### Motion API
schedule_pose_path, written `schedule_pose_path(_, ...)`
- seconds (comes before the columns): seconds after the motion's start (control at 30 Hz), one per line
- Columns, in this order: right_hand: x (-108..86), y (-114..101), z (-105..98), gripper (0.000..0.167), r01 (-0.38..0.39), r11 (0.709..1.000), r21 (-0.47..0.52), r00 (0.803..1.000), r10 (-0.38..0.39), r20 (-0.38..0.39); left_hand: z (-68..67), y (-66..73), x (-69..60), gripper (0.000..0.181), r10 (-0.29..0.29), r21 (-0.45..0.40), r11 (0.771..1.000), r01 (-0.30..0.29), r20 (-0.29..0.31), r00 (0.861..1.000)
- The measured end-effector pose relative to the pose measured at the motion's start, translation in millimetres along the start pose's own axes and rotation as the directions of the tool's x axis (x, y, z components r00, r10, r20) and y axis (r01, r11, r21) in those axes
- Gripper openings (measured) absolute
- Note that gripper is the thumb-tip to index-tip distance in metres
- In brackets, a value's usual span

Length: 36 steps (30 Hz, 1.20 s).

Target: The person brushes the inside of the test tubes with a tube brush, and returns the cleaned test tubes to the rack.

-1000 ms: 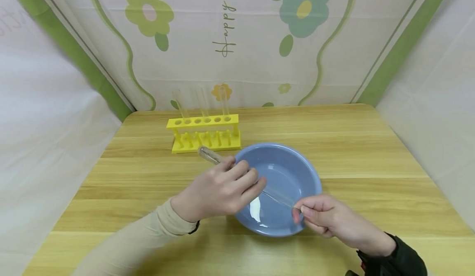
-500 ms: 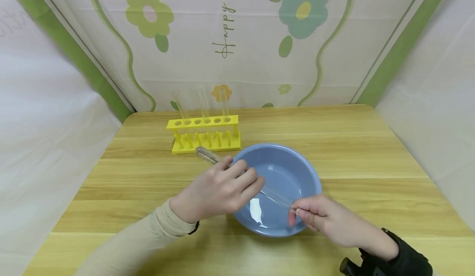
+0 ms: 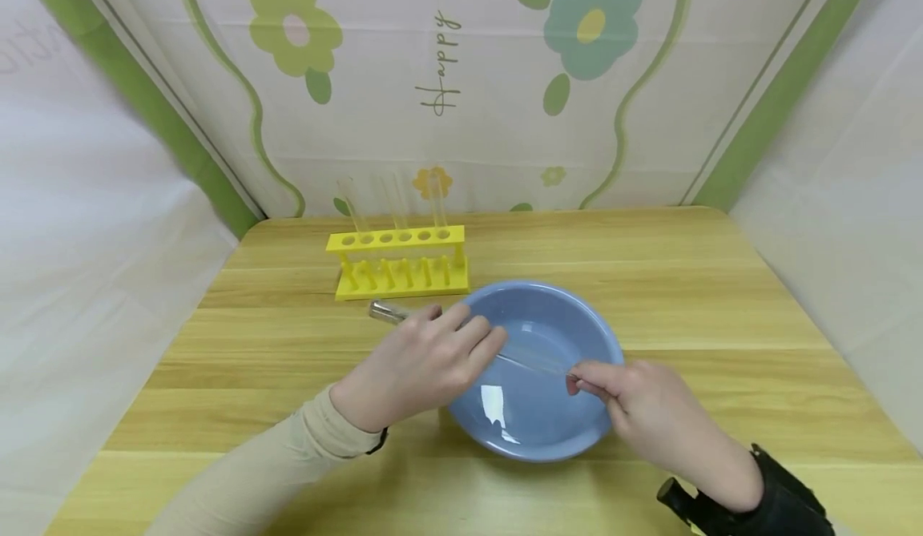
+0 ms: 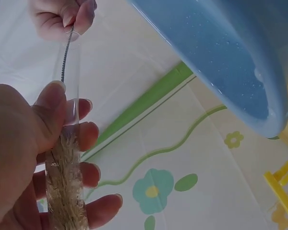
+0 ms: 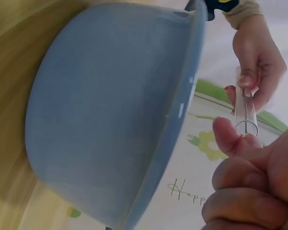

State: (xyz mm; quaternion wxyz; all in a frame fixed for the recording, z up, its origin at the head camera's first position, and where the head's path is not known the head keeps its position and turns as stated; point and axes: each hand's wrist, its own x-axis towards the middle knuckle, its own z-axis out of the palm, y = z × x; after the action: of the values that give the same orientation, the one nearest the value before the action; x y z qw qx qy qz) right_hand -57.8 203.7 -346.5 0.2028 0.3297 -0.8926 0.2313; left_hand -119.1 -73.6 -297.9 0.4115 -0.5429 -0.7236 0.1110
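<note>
My left hand (image 3: 425,364) grips a clear glass test tube (image 3: 388,312) above the left part of a round blue basin (image 3: 551,305). Inside the tube sits a bristly test tube brush (image 4: 65,191), its light bristles packed into the closed-end half. The brush's twisted wire handle (image 4: 65,60) runs out through the tube's mouth. Above the basin's right side, my right hand (image 3: 656,408) pinches that wire close to the mouth, thumb against index finger. In the head view the left hand covers the tube's middle. The tube slants, closed end to the left.
Behind the basin to the left stands a yellow test tube rack (image 3: 404,290) with 3 clear test tubes (image 3: 437,199) upright in it. Bright reflections show in the basin's bottom. A printed cloth (image 3: 497,119) hangs behind the wooden table (image 3: 721,408).
The tube's closed end has swung left and slightly toward me, so the tube slants less in the head view. My right hand has moved a little away from me, still pinching the wire.
</note>
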Motion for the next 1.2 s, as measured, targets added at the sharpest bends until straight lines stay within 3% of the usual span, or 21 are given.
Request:
schedule_pose_path(0.13,-0.6,0.1,3.6,0.027,0.039,0.995,-0.094,0.996,-0.047,-0.08,0.8,-0.8,-1.6,0.019,-0.019,-0.019,1.0,0.02,0.032,0.999)
schedule_pose_path(0.27,-0.7,-0.1,4.8,0.03,0.05,0.99,-0.134,0.992,-0.065,-0.111,0.4,-1.4,-3.6,0.007,-0.05,-0.052,0.997,0.054,0.078,0.996)
schedule_pose_path(0.47,-1.5,0.4,5.6,0.018,0.051,0.983,-0.179,0.988,-0.076,-0.137,0.0,-2.0,-3.9,0.02,-0.086,-0.094,0.991,0.097,0.114,0.99)
schedule_pose_path(0.63,-1.1,2.1,7.1,0.045,0.052,0.973,-0.226,0.982,-0.092,-0.167,-1.9,-3.5,-3.3,0.023,-0.113,-0.119,0.984,0.129,0.137,0.984)
schedule_pose_path(0.87,-2.6,5.6,4.4,0.032,0.062,0.962,-0.265,0.98,-0.109,-0.165,-5.6,-6.4,-4.6,0.027,-0.12,-0.138,0.98,0.145,0.176,0.977)
schedule_pose_path(1.2,-4.7,9.9,-0.3,0.039,0.101,0.936,-0.337,0.975,-0.161,-0.154,-10.7,-10.3,-4.8,0.029,-0.14,-0.146,0.974,0.172,0.208,0.968)
